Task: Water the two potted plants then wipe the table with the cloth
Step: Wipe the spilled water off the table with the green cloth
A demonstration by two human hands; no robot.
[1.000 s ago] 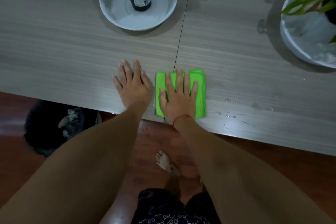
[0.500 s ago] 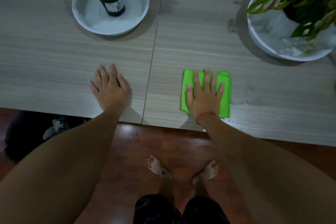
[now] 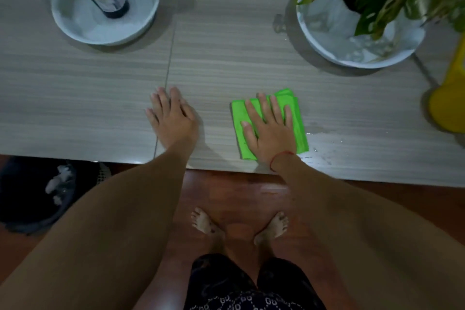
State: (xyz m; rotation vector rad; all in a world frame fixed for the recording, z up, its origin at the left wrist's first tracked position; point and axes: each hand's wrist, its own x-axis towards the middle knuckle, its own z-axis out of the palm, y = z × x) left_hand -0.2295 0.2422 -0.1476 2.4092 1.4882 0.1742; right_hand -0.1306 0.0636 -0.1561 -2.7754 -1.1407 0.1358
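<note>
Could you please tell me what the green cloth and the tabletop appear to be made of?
Green cloth: probably microfibre, matte and soft, folded in visible layers. Tabletop: likely wood-grain laminate, smooth grey streaks with a faint sheen; real veneer cannot be ruled out.

Your desk (image 3: 105, 98) reads as matt grey wood-grain laminate, streaked lengthwise, with one seam; near its front right edge it shines wet with droplets. The cloth (image 3: 299, 121) looks like bright green microfibre, soft and folded. Both dishes (image 3: 148, 5) (image 3: 317, 40) look like smooth, glossy white ceramic or plastic. The yellow object (image 3: 450, 108) at the right edge looks like smooth plastic. The floor (image 3: 241, 191) is glossy reddish wood.
</note>
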